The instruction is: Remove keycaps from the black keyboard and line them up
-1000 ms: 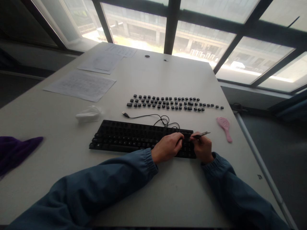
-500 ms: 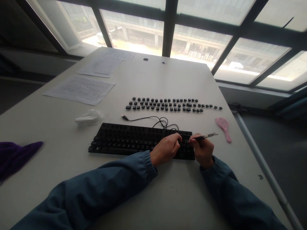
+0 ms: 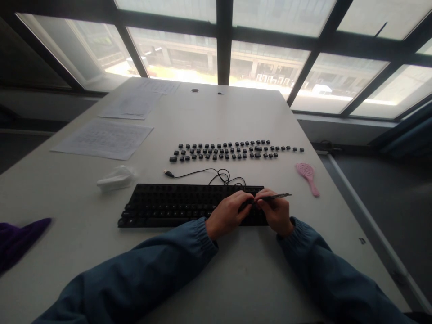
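A black keyboard (image 3: pixel 175 198) lies across the desk in front of me, its back rows without caps. My left hand (image 3: pixel 226 215) is closed over its right part, the fingertips pinched against those of the right hand. What it pinches, if anything, is hidden. My right hand (image 3: pixel 277 216) grips a slim keycap puller (image 3: pixel 279 196) with a dark handle, its metal end pointing to the right. Behind the keyboard, several black keycaps (image 3: pixel 258 148) stand in three rows. The keyboard's USB cable (image 3: pixel 195 172) lies coiled between them.
A pink hairbrush (image 3: pixel 308 177) lies near the desk's right edge. On the left are a crumpled white tissue (image 3: pixel 116 177), sheets of paper (image 3: pixel 104 139) and a purple cloth (image 3: pixel 23 243). Windows (image 3: pixel 266 65) stand beyond the desk's far edge.
My hands have come together, with the right hand moving left to meet the left one. The keycap puller now lies flatter. The whole view has shifted slightly.
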A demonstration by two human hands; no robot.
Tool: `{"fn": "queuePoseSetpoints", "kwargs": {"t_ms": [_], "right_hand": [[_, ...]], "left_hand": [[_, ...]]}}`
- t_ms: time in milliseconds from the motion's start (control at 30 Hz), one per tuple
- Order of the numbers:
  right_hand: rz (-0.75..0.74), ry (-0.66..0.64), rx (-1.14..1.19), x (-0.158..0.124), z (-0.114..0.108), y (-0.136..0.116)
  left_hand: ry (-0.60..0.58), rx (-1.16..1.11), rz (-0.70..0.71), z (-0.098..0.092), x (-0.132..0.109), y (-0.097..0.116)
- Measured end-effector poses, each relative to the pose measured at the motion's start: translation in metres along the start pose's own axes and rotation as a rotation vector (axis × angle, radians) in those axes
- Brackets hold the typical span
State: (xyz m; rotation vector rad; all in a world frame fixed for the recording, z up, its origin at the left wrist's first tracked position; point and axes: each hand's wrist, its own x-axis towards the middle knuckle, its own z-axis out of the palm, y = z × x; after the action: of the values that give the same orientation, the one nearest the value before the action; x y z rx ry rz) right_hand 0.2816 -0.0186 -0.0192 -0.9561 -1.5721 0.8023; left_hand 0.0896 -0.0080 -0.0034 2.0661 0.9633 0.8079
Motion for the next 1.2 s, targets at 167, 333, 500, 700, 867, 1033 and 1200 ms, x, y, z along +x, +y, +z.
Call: {"fn": "queuePoseSetpoints", "kwargs": {"t_ms": [167, 333, 500, 700, 867, 1033, 1200], "right_hand": [[-0.067, -0.037, -0.018, 0.003, 0.0, -0.005], [-0.028, -0.073, 0.058, 0.002, 0.001, -0.002], [-0.007, -0.055, 0.125, -0.001, 0.001, 0.0], [-0.022, -0.002, 0.114, 0.0, -0.002, -0.007], [0.032, -0.015, 0.237, 0.0, 0.0, -0.014], [0.099, -0.028, 0.294, 0.0, 0.006, -0.024], [0.123, -0.012, 0.315, -0.007, 0.016, -0.031]], "left_hand": [[0.062, -0.008, -0.031, 0.001, -0.001, 0.0], [0.075, 0.032, -0.064, 0.004, -0.002, -0.002], [0.065, -0.017, -0.043, 0.003, -0.001, -0.006], [0.035, -0.06, -0.03, -0.005, 0.002, 0.0], [-0.029, 0.083, -0.043, -0.013, 0.0, 0.025], [-0.059, 0.254, -0.084, -0.012, -0.005, 0.039], [-0.045, 0.251, -0.091, -0.012, -0.007, 0.043]]}}
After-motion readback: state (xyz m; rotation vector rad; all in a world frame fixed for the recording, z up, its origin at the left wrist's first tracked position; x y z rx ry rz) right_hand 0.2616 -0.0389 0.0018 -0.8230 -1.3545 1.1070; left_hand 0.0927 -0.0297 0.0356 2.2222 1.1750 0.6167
